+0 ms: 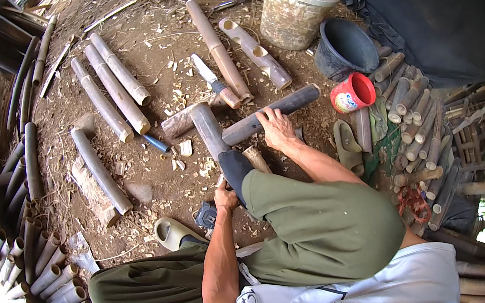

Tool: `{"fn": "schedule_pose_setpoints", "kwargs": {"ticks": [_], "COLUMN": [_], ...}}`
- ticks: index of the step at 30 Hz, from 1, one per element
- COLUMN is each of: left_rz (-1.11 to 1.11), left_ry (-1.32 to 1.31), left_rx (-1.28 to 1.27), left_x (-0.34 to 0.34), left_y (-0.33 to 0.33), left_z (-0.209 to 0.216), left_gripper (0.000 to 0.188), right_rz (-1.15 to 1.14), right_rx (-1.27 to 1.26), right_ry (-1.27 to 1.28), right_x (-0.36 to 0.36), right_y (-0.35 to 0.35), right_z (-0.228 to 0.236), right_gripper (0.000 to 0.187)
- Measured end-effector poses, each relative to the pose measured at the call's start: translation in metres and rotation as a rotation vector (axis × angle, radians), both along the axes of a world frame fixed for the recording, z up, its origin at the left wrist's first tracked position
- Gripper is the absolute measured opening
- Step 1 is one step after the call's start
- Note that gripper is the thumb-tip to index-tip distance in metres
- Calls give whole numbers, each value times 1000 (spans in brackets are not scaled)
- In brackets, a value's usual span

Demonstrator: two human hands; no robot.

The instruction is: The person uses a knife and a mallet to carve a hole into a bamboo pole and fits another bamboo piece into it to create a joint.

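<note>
I sit on a dirt floor in olive trousers. My right hand grips a dark bamboo tube that lies slanted in front of me. A second grey bamboo tube lies across its near end, with my dark-socked foot on it. My left hand is down beside that foot, fingers curled; what it holds is hidden. A big knife with a wooden handle lies just beyond the tubes among wood chips.
Pale bamboo lengths lie at the back left, and a notched one by a dirty white bucket. A black bucket, red cup and stacked short tubes are right. Sandals lie nearby. Bamboo piles line the left.
</note>
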State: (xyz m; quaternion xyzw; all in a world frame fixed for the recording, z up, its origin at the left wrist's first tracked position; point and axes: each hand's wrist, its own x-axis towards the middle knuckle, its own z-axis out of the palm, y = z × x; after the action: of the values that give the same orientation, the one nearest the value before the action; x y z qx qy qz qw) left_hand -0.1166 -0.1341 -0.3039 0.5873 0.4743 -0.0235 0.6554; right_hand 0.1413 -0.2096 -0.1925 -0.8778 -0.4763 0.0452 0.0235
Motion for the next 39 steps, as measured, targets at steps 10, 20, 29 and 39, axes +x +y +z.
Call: {"fn": "schedule_pose_setpoints", "kwargs": {"ticks": [10,20,29,39], "left_rz": [458,169,-77,-651], "left_ry": [-162,-242,-54,321], "left_rx": [-337,-61,54,267], "left_x": [5,122,134,166], "left_y": [66,138,161,266], "left_z": [23,34,43,72], "left_gripper": [42,83,83,78], "right_rz": [314,54,-66,-91], "right_rx": [-204,-4,-4,556], "right_ry": [183,616,490,1196], "right_x": [63,77,89,131], "right_y": [25,52,155,101], "right_z": [-4,26,-33,82], "right_gripper": [61,57,84,55]}}
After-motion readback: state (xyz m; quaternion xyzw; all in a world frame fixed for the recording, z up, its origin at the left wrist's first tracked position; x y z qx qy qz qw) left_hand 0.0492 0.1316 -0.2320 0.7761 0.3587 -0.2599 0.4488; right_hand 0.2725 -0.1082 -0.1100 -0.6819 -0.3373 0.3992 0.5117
